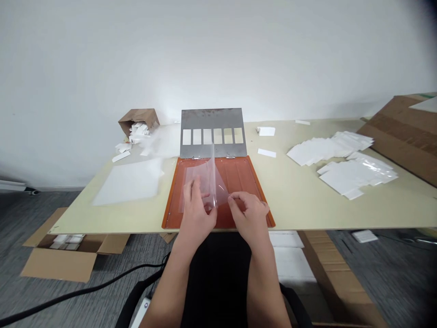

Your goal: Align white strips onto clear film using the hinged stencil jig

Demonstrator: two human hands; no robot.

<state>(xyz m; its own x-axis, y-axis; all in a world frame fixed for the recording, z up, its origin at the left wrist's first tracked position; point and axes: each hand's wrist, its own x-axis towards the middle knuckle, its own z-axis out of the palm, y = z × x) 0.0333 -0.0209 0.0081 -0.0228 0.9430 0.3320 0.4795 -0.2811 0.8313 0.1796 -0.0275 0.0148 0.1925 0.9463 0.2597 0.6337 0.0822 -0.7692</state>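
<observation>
Both hands are over an orange-brown tray [254,180] at the table's near edge. Between them is a clear plastic film sheet [208,180], curled upward in the middle. My left hand [196,212] holds the film's near left part with fingers spread under it. My right hand [249,212] pinches the film's near right edge. A grey metal lid [213,120] with several rectangular windows stands hinged open at the tray's far side.
A translucent sheet [129,182] lies left of the tray. A torn brown bag [138,120] spills white pieces at the back left. White packets [341,161] are piled to the right, cardboard [406,132] beyond them. Open boxes [64,253] sit on the floor.
</observation>
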